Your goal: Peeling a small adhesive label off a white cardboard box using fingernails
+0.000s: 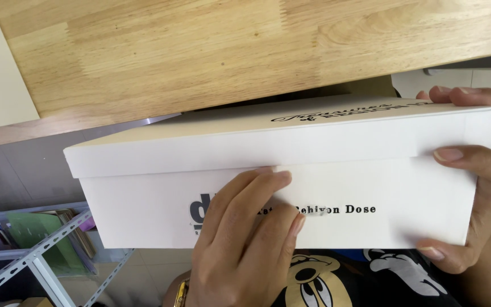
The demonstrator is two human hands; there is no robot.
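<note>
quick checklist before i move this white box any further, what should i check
1. Lid seated on the white box: ok, it sits flush along the visible front edge.
2. Right hand grip: ok, fingers wrap the right end, thumb on the lid edge.
3. Left hand support: not ok as a grip, its fingers only lie flat against the front wall.
4. Clearance to the wooden tabletop: cannot tell, the box's far edge is hidden below the table's edge.
5. Underside of the box supported: cannot tell, it is out of view.
6. Metal shelf at lower left: ok, apart from the box.
</note>
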